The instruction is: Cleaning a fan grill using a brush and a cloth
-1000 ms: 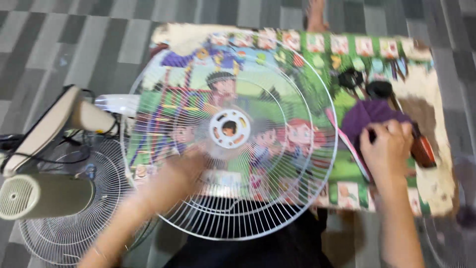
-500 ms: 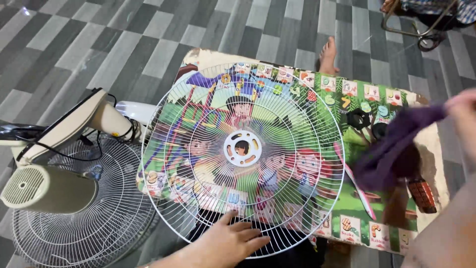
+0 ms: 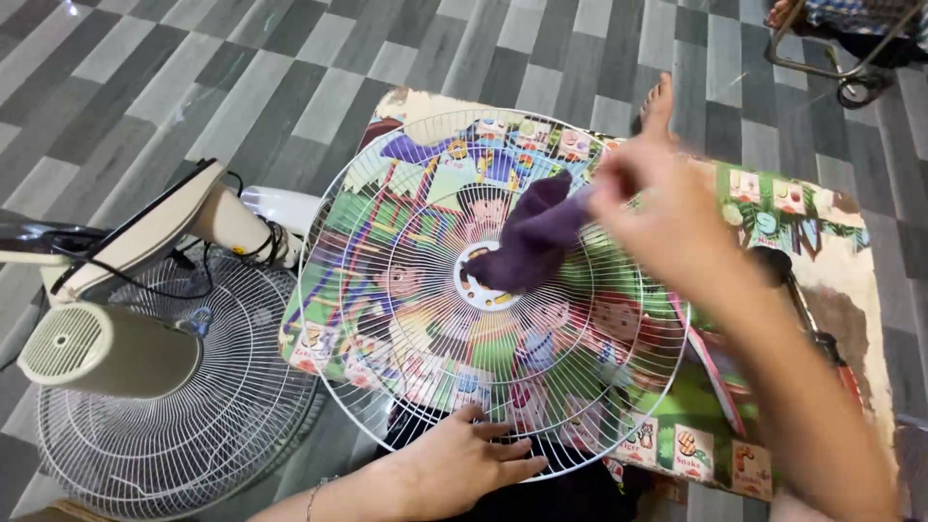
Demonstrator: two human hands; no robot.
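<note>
Still, your left hand [image 3: 454, 464] lay flat, fingers spread, holding nothing, pressing the white wire fan guard [image 3: 493, 290] at the near edge of the cartoon-print table [image 3: 851, 280]. Your right hand [image 3: 667, 217] pinched the purple cloth [image 3: 530, 237] over the guard's hub. The overhanging guard could have tipped; cloth might have snagged on wires.

Round white wire fan guard [image 3: 406, 387] lying flat over a colourful cartoon mat [image 3: 773, 208], purple cloth [image 3: 530, 237] draped down onto its centre hub, bunched and dangling.
</note>
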